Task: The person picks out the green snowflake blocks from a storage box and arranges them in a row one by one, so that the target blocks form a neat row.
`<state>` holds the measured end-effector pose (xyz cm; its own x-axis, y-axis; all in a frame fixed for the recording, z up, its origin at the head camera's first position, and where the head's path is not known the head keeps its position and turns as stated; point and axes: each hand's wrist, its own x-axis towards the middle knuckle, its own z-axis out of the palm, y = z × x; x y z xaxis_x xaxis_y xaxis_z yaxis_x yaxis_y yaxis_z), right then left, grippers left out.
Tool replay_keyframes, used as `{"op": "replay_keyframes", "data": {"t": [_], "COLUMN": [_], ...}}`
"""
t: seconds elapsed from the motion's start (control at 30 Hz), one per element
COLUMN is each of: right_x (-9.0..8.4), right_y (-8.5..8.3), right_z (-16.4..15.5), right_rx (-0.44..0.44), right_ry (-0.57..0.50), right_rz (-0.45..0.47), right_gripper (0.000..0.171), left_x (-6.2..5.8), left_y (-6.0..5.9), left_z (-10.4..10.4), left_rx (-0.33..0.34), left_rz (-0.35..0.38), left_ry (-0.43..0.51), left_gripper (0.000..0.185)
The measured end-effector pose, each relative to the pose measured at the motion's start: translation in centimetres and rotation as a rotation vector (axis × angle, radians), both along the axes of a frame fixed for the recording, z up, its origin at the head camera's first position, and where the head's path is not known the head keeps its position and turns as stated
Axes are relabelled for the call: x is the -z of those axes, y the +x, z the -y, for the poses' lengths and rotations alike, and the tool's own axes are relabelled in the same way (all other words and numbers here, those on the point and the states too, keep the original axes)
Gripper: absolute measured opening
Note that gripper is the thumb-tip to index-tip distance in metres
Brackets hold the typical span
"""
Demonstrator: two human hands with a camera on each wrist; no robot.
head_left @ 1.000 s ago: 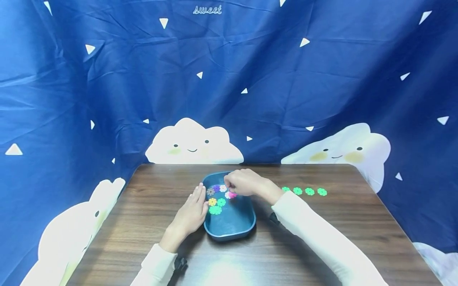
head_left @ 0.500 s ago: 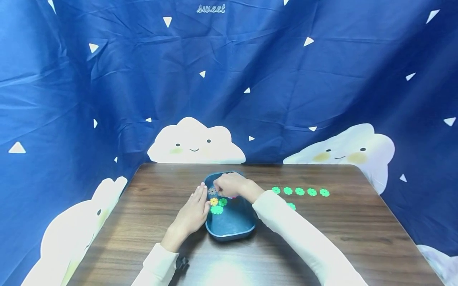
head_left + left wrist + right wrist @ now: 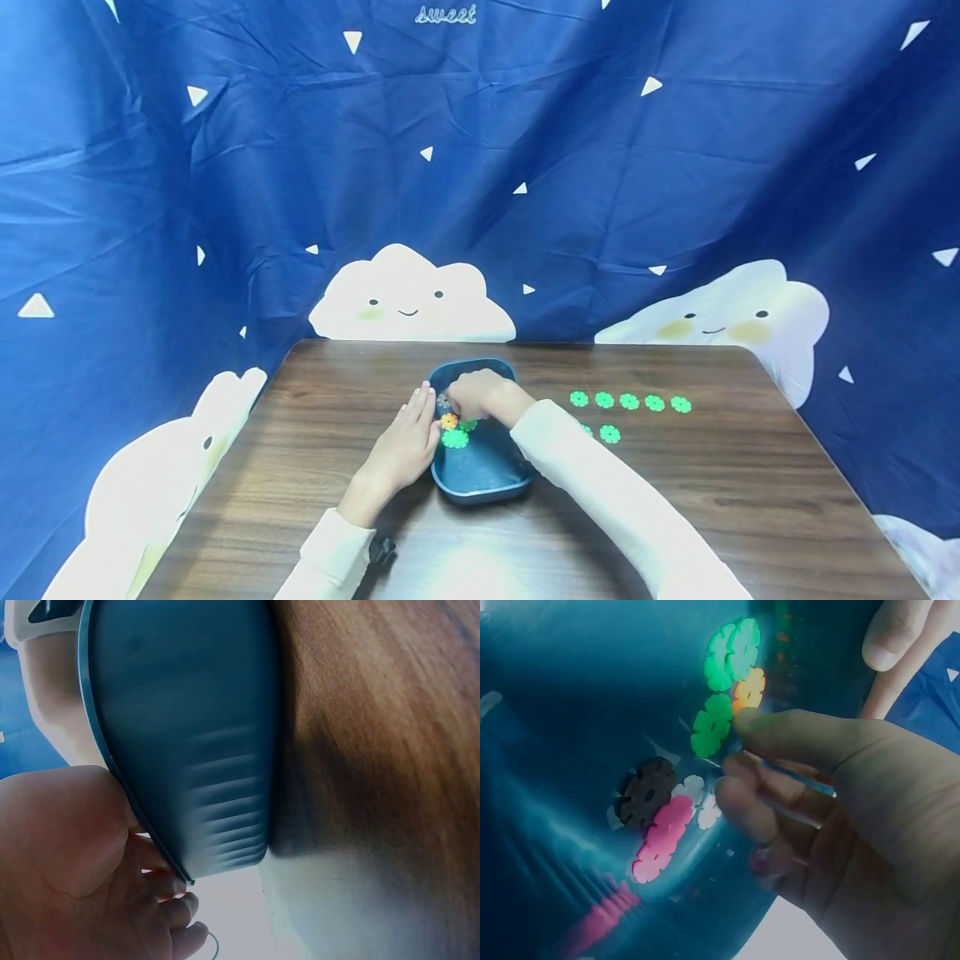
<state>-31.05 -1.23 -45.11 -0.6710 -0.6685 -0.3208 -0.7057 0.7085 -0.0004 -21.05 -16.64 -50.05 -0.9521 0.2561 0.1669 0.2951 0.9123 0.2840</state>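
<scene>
Leftward across the blue plastic tray [image 3: 480, 471] the right hand [image 3: 480, 394] has shifted over the last second, and its white sleeve [image 3: 600, 492] covers fewer of the green flower discs [image 3: 629, 402] right of the tray on the worktop [image 3: 780, 492]: five show in a row toward the far edge, with two nearer, one partly hidden by the sleeve. Inside the tray, the right fingers [image 3: 754, 810] are bent but parted from the thumb [image 3: 795, 735], nothing visibly pinched between them; the thumb tip is right by an orange flower disc [image 3: 751, 685], and I cannot tell whether they touch. Beside it lie an overlapping green pair [image 3: 735, 652] and a single green disc [image 3: 711, 725], while dark grey [image 3: 646, 791], pink [image 3: 664, 836] and white [image 3: 691, 787] discs cluster nearby. The left hand [image 3: 402, 437] lies along the tray's left wall, fingers straight. The tray stands near the worktop's far edge, left of its middle; a blue backdrop [image 3: 465, 183] with white clouds hangs behind.
</scene>
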Motion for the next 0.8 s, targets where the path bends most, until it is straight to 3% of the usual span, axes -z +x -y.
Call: {"op": "replay_keyframes", "data": {"t": [0.3, 0.53, 0.8], "right_x": [0.86, 0.95, 0.99], "right_y": [0.05, 0.25, 0.23], "right_z": [0.17, 0.61, 0.57], "right_rx": [0.059, 0.033, 0.037], "right_ry": [0.039, 0.094, 0.106], "right_rz": [0.012, -0.056, -0.054], "right_gripper": [0.017, 0.018, 0.017], "left_x": [-0.02, -0.13, 0.24], "left_y": [0.02, 0.08, -0.07], "left_z": [-0.16, -0.11, -0.07], "left_rx": [-0.01, -0.006, 0.016], "left_rz": [-0.006, 0.014, -0.007], "left_ry": [-0.009, -0.005, 0.012], "left_gripper": [0.058, 0.059, 0.059]}}
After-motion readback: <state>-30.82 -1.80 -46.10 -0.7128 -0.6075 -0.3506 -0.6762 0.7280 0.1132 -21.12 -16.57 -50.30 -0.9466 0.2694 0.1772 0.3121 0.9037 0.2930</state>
